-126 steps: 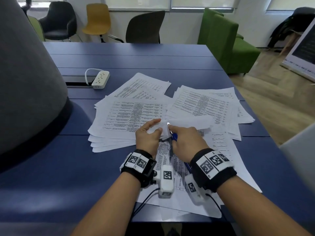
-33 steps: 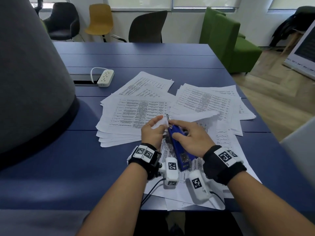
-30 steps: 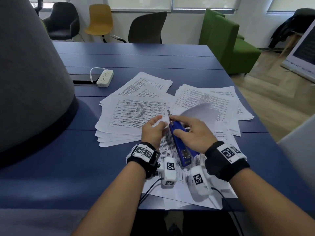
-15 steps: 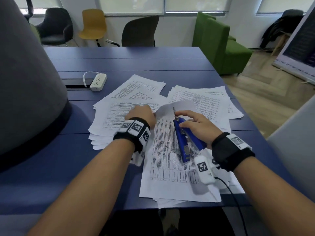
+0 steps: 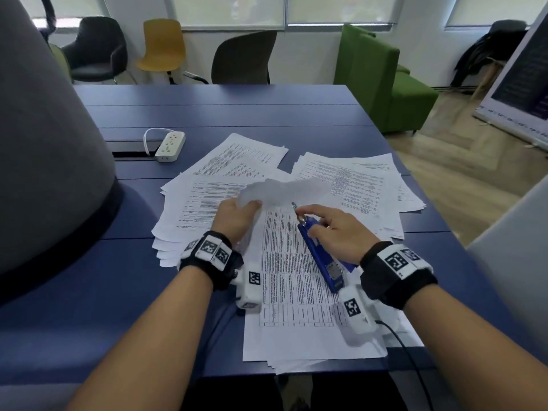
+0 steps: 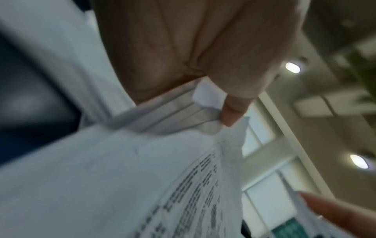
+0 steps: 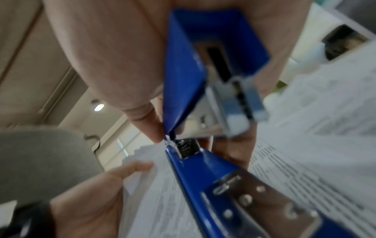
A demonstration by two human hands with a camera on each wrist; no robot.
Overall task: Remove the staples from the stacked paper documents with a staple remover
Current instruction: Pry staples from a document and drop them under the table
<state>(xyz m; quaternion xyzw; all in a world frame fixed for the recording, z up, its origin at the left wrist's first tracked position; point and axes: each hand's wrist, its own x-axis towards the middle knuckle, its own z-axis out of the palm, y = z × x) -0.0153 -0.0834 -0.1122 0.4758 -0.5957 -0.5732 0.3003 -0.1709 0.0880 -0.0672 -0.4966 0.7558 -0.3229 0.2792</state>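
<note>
A stapled document [image 5: 296, 292] lies in front of me on the blue table [image 5: 237, 114]. My left hand [image 5: 252, 204] pinches the turned-back top sheets [image 5: 281, 188] at the document's top-left corner. In the left wrist view the thumb [image 6: 231, 112] presses on the folded layers [image 6: 173, 112]. My right hand [image 5: 308, 221] grips a blue stapler [image 5: 321, 256] lying along the page. Its thin metal remover tip [image 5: 294, 206] points away from me, just right of the held corner. In the right wrist view the blue stapler [image 7: 183, 72] gapes open. No staple is visible.
Loose printed sheets lie in a left pile [image 5: 195, 209], a right pile [image 5: 355, 179] and a far pile [image 5: 243, 155]. A white power strip [image 5: 170, 145] sits at the back left. A grey upholstered shape [image 5: 44, 143] rises on the left. Chairs and a green sofa [image 5: 385, 84] stand beyond.
Half a second ago my left hand lay palm-down at the document's top-left corner; now it pinches the turned-back sheets there. The right hand and stapler have stayed in about the same place.
</note>
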